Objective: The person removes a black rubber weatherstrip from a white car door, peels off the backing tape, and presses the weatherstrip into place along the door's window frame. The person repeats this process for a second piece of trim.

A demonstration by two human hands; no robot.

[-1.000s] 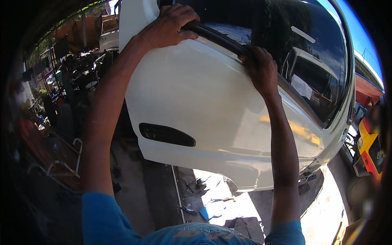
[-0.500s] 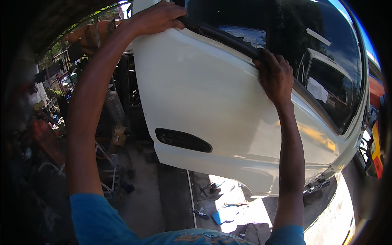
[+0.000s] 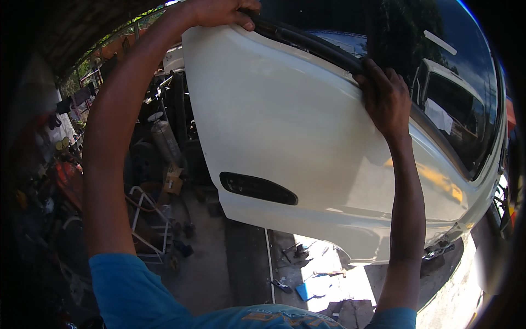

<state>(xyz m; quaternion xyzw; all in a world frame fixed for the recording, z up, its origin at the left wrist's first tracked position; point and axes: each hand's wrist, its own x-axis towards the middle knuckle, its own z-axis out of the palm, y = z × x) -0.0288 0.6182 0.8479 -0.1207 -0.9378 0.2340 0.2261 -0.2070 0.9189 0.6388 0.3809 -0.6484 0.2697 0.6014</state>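
A white vehicle door (image 3: pixel 285 120) stands in front of me, with a dark glass window (image 3: pixel 394 27) above it. Along the lower edge of the window runs a long black trim strip (image 3: pixel 309 43). My left hand (image 3: pixel 224 12) is closed on the strip's left end, at the door's upper left corner; part of it reaches the picture's top edge. Farther right, my right hand (image 3: pixel 386 98) has its fingers curled over the same strip, its thumb by the door's top edge. Low on the door sits an elongated black recessed panel (image 3: pixel 258 188).
At left are a grey cylinder (image 3: pixel 164 137), a cardboard box (image 3: pixel 173 180) and a white tubular frame (image 3: pixel 150 225) on the floor. Below the door lie a blue flat piece (image 3: pixel 313 288) and a dark sandal-like object (image 3: pixel 281 286). The window reflects another vehicle.
The view has turned slightly, so the door sits a little farther right in the picture. Both hands stay on the trim strip with hardly any shift along it.
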